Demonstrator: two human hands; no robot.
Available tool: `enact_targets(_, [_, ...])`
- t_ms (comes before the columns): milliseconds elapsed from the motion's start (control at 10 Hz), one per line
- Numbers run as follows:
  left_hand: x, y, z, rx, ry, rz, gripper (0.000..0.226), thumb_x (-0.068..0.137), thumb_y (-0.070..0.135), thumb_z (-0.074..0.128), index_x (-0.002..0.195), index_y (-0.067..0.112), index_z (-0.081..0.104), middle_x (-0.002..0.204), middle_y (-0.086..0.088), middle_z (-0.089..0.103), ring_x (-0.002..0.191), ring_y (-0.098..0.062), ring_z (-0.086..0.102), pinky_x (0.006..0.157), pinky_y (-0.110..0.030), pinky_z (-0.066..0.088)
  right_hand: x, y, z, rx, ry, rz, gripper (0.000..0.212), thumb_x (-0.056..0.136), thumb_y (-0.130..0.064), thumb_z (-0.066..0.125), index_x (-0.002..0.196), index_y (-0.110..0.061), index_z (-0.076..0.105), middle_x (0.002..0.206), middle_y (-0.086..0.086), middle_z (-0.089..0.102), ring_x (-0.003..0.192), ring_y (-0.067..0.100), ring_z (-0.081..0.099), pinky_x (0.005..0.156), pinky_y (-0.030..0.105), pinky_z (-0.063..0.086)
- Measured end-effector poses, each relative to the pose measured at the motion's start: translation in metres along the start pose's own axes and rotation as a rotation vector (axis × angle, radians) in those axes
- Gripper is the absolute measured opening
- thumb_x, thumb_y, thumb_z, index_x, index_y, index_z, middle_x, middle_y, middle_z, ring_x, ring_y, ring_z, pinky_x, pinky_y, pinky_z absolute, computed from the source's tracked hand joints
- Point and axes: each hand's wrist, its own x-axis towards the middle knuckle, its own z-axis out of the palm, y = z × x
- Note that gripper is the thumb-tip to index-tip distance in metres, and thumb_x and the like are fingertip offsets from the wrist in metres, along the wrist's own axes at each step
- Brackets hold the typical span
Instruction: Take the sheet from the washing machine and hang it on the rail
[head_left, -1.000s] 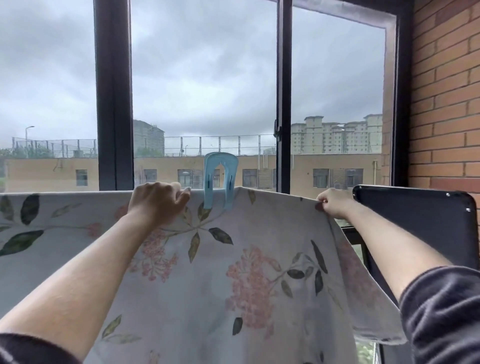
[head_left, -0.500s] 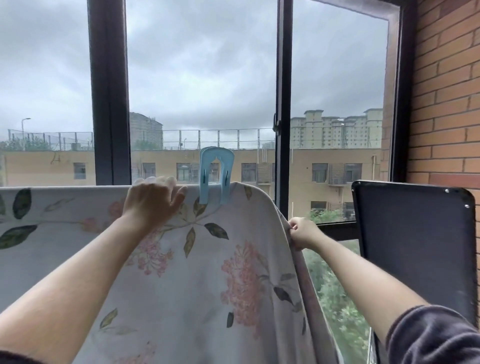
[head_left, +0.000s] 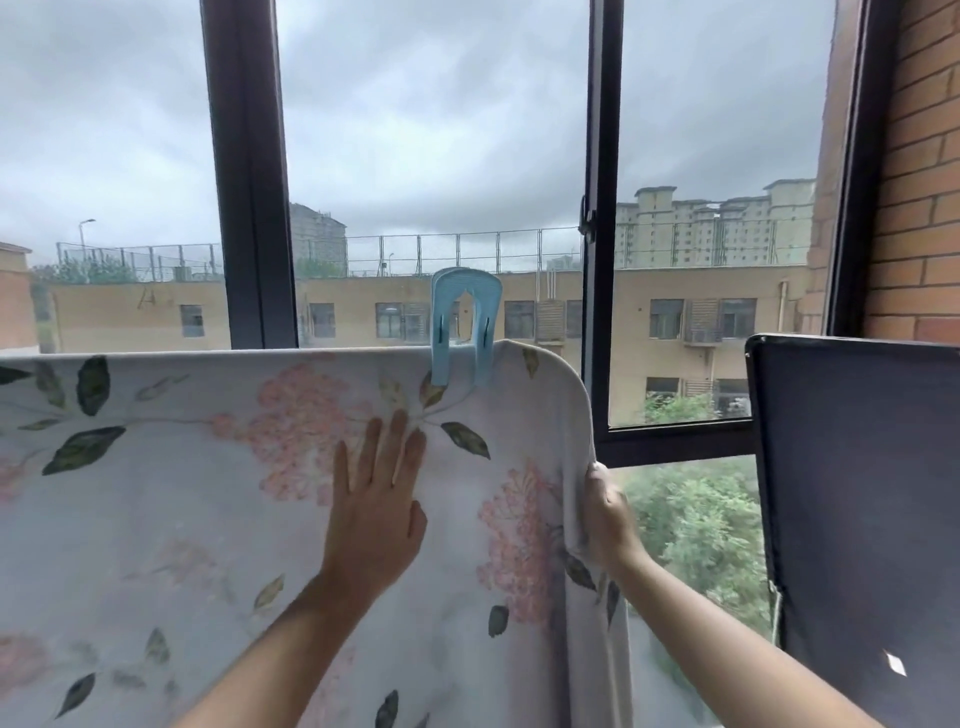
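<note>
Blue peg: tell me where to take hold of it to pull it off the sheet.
Grip the blue peg by its arched top, which stands free above the sheet; its lower legs clamp the folded top edge. Come from above, probably pinching front against back.

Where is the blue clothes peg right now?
In the head view the blue clothes peg stands near the middle, clipped over the top edge of the floral sheet close to its right corner, above the left hand.
</note>
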Motion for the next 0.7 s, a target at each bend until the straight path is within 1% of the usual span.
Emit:
enact_targets(100, [-0.022,0.005,0.012,-0.046,-0.094,-0.013,0.066,0.078,0.028,0.033,0.142,0.013,0.036,0.156,-0.012,0.017,0.142,-0.034,0.019,0.107,-0.061,0.027,-0.016,0.0,0.002,-0.137,0.008,-0.079,0.06,0.082,-0.046,0.025,0.125,-0.011,0.05,0.105,0.007,0.054,0.094,0.021,0.052,0.073,0.027,0.033])
enact_targets(200, [-0.038,0.008,0.019,-0.068,-0.199,-0.002,0.063,0.076,0.029,0.037,0.138,0.015,0.038,0.154,-0.013,0.022,0.139,-0.033,0.025,0.103,-0.06,0.034,-0.024,0.005,0.007,-0.228,0.027,-0.103,0.056,0.092,-0.039,0.041,0.139,-0.01,0.036,0.126,0.011,0.05,0.107,0.024,0.052,0.082,0.029,0.039])
enact_targets(300, [-0.051,0.007,0.023,-0.08,-0.353,0.032,0.064,0.067,0.03,0.058,0.129,0.015,0.054,0.149,-0.013,0.034,0.135,-0.032,0.035,0.095,-0.059,0.042,-0.034,0.012,0.013,-0.286,0.026,-0.074,0.067,0.091,-0.029,0.049,0.149,-0.016,0.017,0.144,0.008,0.037,0.128,0.028,0.042,0.103,0.04,0.038])
enact_targets(400, [-0.066,0.009,0.027,-0.071,-0.482,0.053,0.055,0.064,0.035,0.065,0.117,0.019,0.064,0.15,-0.01,0.027,0.133,-0.031,0.04,0.096,-0.056,0.042,-0.05,0.028,0.02,-0.402,0.048,-0.057,0.078,0.089,-0.025,0.054,0.15,-0.021,0.006,0.147,0.007,0.035,0.129,0.028,0.04,0.105,0.043,0.037])
enact_targets(500, [-0.084,0.008,0.033,-0.128,-0.6,0.102,0.051,0.091,0.033,0.042,0.14,0.021,0.034,0.156,-0.004,-0.013,0.145,-0.025,-0.003,0.115,-0.052,0.008,-0.07,0.035,0.025,-0.448,0.054,-0.03,0.077,0.09,-0.028,0.051,0.151,-0.02,0.005,0.154,0.004,0.024,0.139,0.022,0.025,0.113,0.042,0.026])
enact_targets(600, [-0.103,0.003,0.036,-0.166,-0.682,0.079,0.051,0.094,0.032,0.036,0.143,0.022,0.027,0.157,-0.002,-0.015,0.145,-0.021,-0.01,0.116,-0.049,0.001,-0.098,0.047,0.027,-0.604,-0.021,-0.02,0.076,0.093,-0.029,0.044,0.151,-0.021,-0.005,0.159,0.002,0.004,0.145,0.019,0.008,0.116,0.039,0.02])
enact_targets(700, [-0.122,-0.005,0.037,-0.185,-0.702,0.085,0.048,0.095,0.033,0.035,0.142,0.022,0.03,0.158,-0.003,-0.006,0.145,-0.021,-0.005,0.116,-0.049,0.006,-0.128,0.052,0.037,-0.721,-0.157,0.089,0.084,0.089,-0.022,0.046,0.148,-0.028,-0.013,0.159,0.003,-0.009,0.141,0.029,0.022,0.103,0.039,0.036])
